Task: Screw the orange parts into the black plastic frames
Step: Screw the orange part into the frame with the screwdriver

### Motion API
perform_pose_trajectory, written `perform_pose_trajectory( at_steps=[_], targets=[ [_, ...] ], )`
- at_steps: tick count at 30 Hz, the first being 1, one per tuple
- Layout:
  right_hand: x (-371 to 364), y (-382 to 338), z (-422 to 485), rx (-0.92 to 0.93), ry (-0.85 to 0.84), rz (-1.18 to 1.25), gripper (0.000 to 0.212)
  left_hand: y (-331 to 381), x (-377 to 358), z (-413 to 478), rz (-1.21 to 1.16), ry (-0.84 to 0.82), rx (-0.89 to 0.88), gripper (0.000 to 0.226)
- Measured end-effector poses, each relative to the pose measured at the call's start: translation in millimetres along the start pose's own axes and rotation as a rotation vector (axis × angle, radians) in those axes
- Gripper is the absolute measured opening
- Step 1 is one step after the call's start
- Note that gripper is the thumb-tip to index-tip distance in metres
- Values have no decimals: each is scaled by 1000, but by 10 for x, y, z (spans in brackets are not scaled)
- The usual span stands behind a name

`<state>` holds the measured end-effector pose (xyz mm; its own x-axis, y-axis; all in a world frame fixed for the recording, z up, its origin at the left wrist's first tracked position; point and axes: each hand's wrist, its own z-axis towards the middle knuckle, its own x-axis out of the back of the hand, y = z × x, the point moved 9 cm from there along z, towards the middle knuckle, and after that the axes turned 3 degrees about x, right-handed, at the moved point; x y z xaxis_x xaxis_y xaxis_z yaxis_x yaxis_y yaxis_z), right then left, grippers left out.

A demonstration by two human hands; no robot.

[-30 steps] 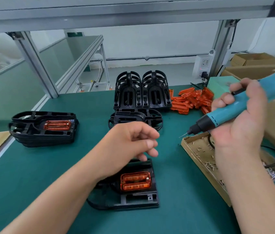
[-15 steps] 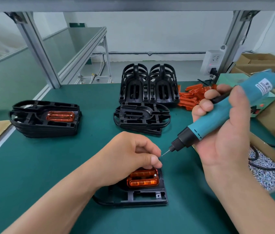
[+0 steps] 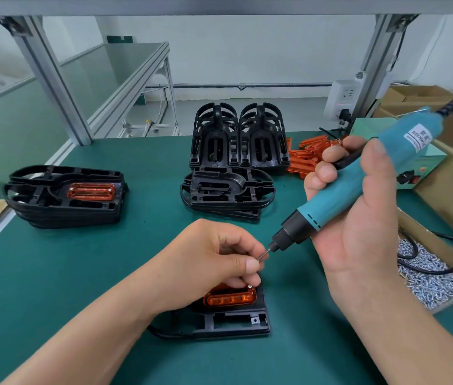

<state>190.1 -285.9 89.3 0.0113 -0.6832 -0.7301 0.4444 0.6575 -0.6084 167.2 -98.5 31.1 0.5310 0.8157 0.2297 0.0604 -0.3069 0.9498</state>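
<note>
Above the near black frame (image 3: pixel 236 325) with its orange part (image 3: pixel 231 299), the left hand (image 3: pixel 217 259) pinches the bit (image 3: pixel 264 254) of a teal screwdriver (image 3: pixel 358 187) gripped by the right hand (image 3: pixel 358 226). A frame stack (image 3: pixel 64 198) sits left on the desk (image 3: pixel 86 273); screws (image 3: pixel 431 286) lie right.
</note>
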Motion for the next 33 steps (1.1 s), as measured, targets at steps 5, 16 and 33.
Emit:
perform_pose_trajectory(
  at_steps=[5,16,33],
  targets=[
    [-8,-2,6,4,-16,1,16,7,-3,4,-64,7,-9,15],
    [18,-3,6,4,-8,12,15,-5,32,12,-75,-20,-28,17],
    [25,98,-4,-23,8,-12,14,-12,34,38,-53,-30,-29,18]
  ],
)
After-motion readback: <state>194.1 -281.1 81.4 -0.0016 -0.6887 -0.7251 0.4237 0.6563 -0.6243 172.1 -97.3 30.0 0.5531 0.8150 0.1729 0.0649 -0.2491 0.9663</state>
